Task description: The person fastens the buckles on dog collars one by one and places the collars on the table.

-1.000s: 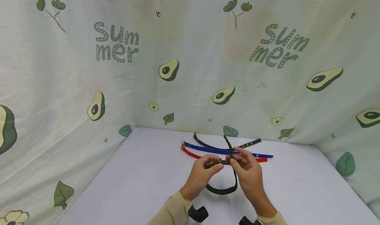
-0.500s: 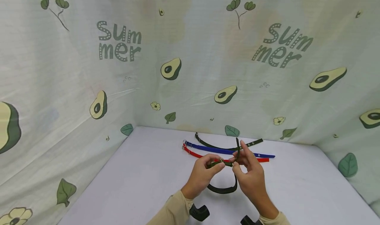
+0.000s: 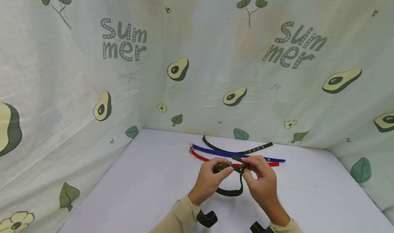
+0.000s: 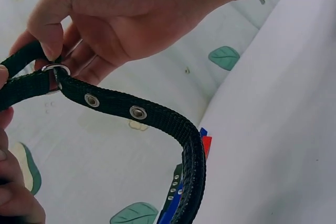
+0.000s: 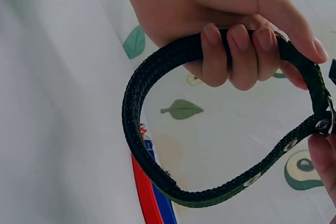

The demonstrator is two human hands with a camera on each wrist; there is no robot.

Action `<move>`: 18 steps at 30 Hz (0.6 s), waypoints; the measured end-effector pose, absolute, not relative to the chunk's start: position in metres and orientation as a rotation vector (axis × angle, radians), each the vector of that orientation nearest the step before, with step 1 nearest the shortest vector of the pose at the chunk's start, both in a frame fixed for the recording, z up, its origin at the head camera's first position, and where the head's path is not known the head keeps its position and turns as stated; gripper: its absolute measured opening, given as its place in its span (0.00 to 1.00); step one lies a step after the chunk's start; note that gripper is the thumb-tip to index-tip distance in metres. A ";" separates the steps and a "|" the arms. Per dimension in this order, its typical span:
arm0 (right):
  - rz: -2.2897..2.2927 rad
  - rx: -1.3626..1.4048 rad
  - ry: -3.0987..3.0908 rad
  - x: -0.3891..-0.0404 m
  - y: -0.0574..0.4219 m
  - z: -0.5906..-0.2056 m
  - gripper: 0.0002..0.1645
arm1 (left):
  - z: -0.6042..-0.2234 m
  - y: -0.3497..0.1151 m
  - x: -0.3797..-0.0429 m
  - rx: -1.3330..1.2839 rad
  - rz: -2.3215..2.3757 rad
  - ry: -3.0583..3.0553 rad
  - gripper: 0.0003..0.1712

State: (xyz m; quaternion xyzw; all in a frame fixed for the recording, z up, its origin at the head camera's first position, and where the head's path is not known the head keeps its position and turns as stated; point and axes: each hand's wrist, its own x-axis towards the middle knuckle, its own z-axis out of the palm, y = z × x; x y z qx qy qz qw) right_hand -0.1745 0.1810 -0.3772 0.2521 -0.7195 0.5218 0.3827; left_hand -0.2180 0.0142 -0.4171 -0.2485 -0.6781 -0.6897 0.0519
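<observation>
My left hand [image 3: 205,179] holds a dark green webbing collar [image 3: 230,192] near its metal buckle, fingers curled round the band. In the right wrist view several fingers of the left hand [image 5: 191,1] wrap the collar [image 5: 132,103], which hangs in a loop. My right hand [image 3: 263,182] pinches the strap's end part just right of the buckle, and the tip of the strap [image 3: 237,158] points left. From the left wrist view, the band with eyelets [image 4: 157,114] runs through a metal ring [image 4: 64,70], close to the right thumb.
Behind the hands, a red collar [image 3: 200,156], a blue collar [image 3: 215,153] and another dark green collar [image 3: 260,148] lie across the white table [image 3: 147,192]. A patterned cloth wall [image 3: 197,106] rises at the table's back.
The strap's free end stood upright a second ago; it has bent over and now points left. The right hand's fingers have folded down with it. My left hand keeps its hold.
</observation>
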 end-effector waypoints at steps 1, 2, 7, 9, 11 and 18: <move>1.339 0.648 -1.826 -0.174 0.181 -0.377 0.25 | -0.417 0.014 -0.218 -0.759 -2.095 -2.058 0.14; 1.347 0.651 -1.819 -0.174 0.181 -0.378 0.24 | -0.417 0.014 -0.217 -0.762 -2.092 -2.056 0.14; 1.350 0.713 -1.766 -0.175 0.181 -0.380 0.25 | -0.418 0.014 -0.216 -0.778 -2.094 -2.035 0.14; 1.343 0.738 -1.737 -0.177 0.182 -0.381 0.25 | -0.418 0.014 -0.216 -0.785 -2.107 -2.015 0.14; 1.349 0.751 -1.714 -0.179 0.183 -0.381 0.24 | -0.418 0.015 -0.216 -0.795 -2.119 -1.997 0.14; 1.412 0.725 -1.754 -0.177 0.181 -0.380 0.23 | -0.417 0.013 -0.217 -0.801 -2.141 -1.977 0.14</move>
